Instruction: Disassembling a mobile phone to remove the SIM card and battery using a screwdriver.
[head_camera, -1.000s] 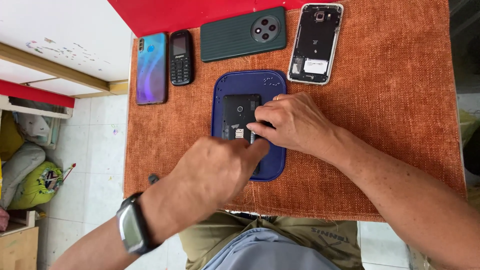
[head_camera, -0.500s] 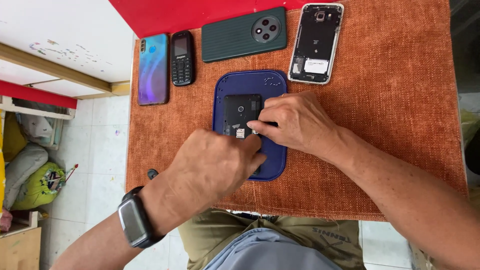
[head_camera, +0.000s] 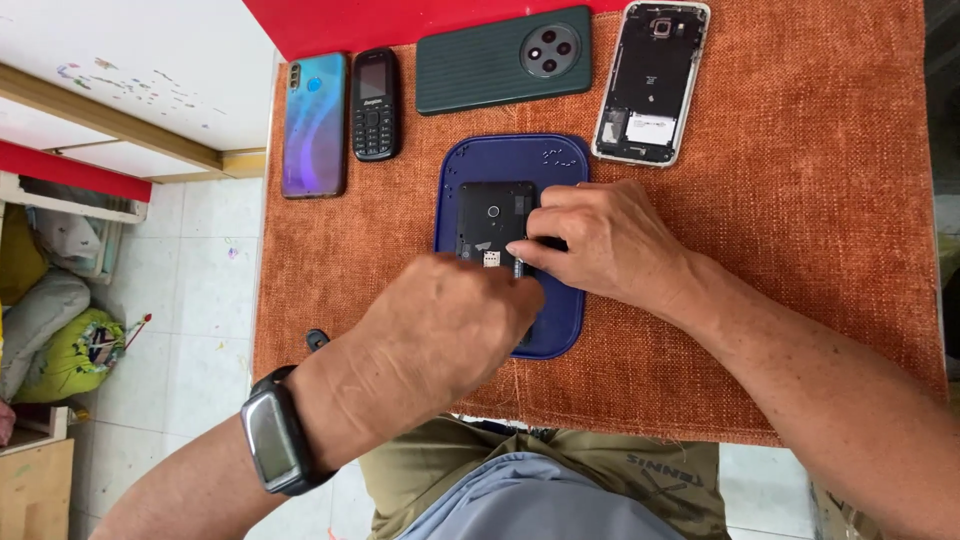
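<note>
White tiled floor (head_camera: 200, 300) on the left, with a green and yellow bag (head_camera: 75, 355) slumped near the edge. Rust-orange woven cloth (head_camera: 800, 200) spread over a small table, red panel (head_camera: 420, 20) along the far side.

In a row along the far edge of the cloth, left to right: blue-to-purple smartphone (head_camera: 314, 125) lying on its face; small black keypad phone (head_camera: 376, 104) just beside it; dark green phone (head_camera: 504, 60) with a round camera cluster, laid crosswise; opened phone frame (head_camera: 651, 83) with pale rim and bare insides, slightly tilted.

Below that row, at the middle of the cloth, a dark blue work mat (head_camera: 560, 330) with rounded corners. On its far half, a black opened phone (head_camera: 490, 215), back cover off, inner tray and small card slot showing.

Left hand (head_camera: 440, 330), with a black smartwatch (head_camera: 277, 435) on the wrist, curled over the near part of the mat, back of the hand up, fingertips bunched at the lower edge of the black opened phone; impossible to tell whether anything is pinched between them, since the hand hides them. Right hand (head_camera: 600, 240) resting on the right side of the black opened phone, fingers bent, thumb and forefinger closed on its lower right corner, pressing it to the mat. Both hands touching or nearly touching at the fingertips. Olive shorts (head_camera: 430, 475) and a grey shirt hem at the near edge.
</note>
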